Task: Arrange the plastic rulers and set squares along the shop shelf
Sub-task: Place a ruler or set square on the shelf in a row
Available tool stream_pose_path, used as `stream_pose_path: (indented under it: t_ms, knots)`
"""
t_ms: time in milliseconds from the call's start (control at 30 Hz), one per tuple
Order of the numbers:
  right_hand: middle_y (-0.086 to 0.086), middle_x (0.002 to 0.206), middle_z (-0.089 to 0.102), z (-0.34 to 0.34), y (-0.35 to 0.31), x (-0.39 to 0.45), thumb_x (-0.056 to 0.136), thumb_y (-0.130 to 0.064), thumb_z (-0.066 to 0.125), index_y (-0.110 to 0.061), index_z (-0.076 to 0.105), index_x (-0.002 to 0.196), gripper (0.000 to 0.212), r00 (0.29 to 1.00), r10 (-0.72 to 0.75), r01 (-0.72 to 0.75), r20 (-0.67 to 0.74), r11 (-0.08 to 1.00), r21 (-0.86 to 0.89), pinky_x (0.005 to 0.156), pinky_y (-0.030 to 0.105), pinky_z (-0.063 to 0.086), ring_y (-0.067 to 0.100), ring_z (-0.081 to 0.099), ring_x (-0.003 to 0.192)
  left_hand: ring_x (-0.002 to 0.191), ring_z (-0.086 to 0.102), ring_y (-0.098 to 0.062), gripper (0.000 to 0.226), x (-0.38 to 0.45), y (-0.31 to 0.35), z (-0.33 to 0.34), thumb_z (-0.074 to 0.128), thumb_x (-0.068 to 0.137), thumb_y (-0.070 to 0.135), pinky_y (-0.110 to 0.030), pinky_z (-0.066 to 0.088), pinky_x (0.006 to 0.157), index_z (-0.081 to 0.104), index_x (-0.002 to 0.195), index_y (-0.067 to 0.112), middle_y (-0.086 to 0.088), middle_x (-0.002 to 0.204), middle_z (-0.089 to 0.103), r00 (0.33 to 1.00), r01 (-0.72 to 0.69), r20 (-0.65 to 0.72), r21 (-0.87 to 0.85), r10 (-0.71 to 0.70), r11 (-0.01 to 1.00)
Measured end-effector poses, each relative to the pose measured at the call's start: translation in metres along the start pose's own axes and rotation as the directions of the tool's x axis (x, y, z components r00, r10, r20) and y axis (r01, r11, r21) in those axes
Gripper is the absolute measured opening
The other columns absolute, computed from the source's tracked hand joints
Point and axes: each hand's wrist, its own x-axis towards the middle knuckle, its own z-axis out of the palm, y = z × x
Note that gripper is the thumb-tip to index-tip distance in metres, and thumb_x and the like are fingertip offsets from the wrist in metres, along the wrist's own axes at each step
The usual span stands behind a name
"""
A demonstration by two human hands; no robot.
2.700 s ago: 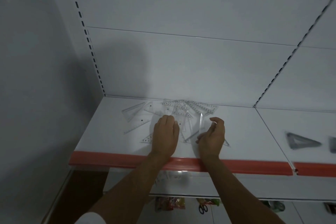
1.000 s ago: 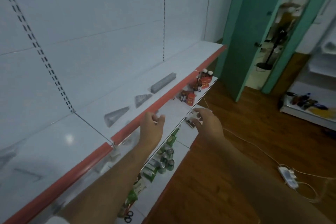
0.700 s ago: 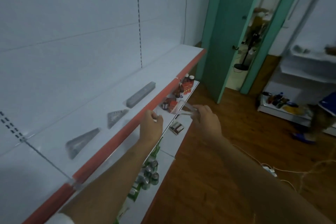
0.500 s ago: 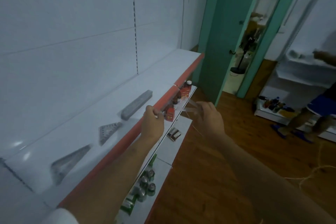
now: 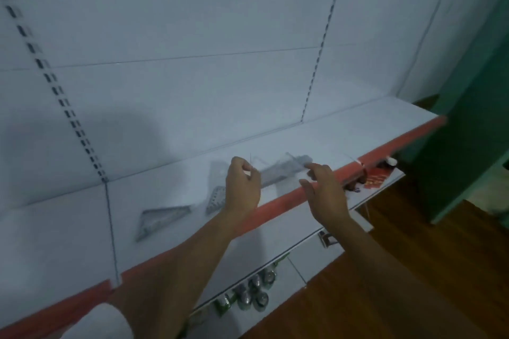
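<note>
Set squares [image 5: 162, 217] and a stack of rulers [image 5: 286, 170] lie spaced in a row along the shelf [image 5: 358, 129], probably for display. Left hand [image 5: 242, 187] curled, pinching a clear piece's edge, just left of the stack. Right hand [image 5: 325, 190] half-open above the shelf lip; grip unclear, blurred.

2 clear set squares [image 5: 162, 217] lie flat on the white shelf [image 5: 358, 132]; a ruler stack [image 5: 283, 170] (blurred) lies just right.
</note>
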Motion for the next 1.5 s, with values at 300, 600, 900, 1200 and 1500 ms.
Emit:
stream_pose_path:
  t_ms: [300,600,900,1200,1500]
  knots:
    - [0.001,0.099,0.064,0.085,-0.067,0.023,0.084,-0.026,0.071,-0.016,0.066,0.113,0.031,0.875,-0.435,0.395,0.213,0.895,0.205,0.082,0.039,0.043,0.023,0.056,0.095,0.061,0.046,-0.016,0.009,-0.018,-0.033,-0.109,0.049,0.09,0.008,-0.027,0.038,0.054,0.043,0.086,0.014,-0.006,0.078,0.052,0.883,0.166,-0.464,0.154,-0.077,0.974]
    - [-0.008,0.119,0.057,0.132,-0.135,0.007,0.088,-0.042,0.061,-0.032,0.062,0.12,0.033,0.717,-0.542,0.529,0.438,0.832,0.164,0.087,0.031,0.024,0.016,0.045,0.114,0.069,0.053,-0.026,0.013,-0.063,-0.059,-0.182,0.05,0.088,0.01,-0.037,0.044,0.065,0.042,0.082,0.018,-0.01,0.084,0.058,0.752,0.349,-0.627,0.12,-0.201,0.929]
    - [-0.009,0.123,0.054,0.155,-0.16,0.007,0.089,-0.043,0.057,-0.038,0.063,0.117,0.03,0.653,-0.496,0.557,0.572,0.826,0.08,0.093,0.036,0.023,0.017,0.041,0.12,0.083,0.064,-0.036,0.011,-0.07,-0.067,-0.199,0.047,0.093,0.013,-0.043,0.051,0.07,0.043,0.083,0.013,-0.013,0.085,0.059,0.784,0.419,-0.535,0.078,-0.317,0.905]
    - [-0.01,0.114,0.06,0.164,-0.156,0.008,0.091,-0.042,0.055,-0.033,0.061,0.12,0.032,0.663,-0.488,0.55,0.568,0.832,0.074,0.093,0.036,0.025,0.016,0.046,0.115,0.079,0.066,-0.035,0.016,-0.066,-0.072,-0.202,0.047,0.096,0.018,-0.045,0.054,0.07,0.047,0.091,0.003,-0.012,0.083,0.059,0.809,0.4,-0.486,0.042,-0.331,0.915]
    - [-0.01,0.114,0.059,0.166,-0.157,0.006,0.087,-0.046,0.057,-0.033,0.062,0.119,0.034,0.664,-0.471,0.549,0.581,0.834,0.048,0.094,0.036,0.025,0.017,0.047,0.115,0.062,0.063,-0.012,0.019,-0.068,-0.07,-0.203,0.045,0.099,0.023,-0.027,0.047,0.057,0.051,0.094,0.006,-0.009,0.088,0.063,0.804,0.378,-0.482,-0.037,-0.348,0.925]
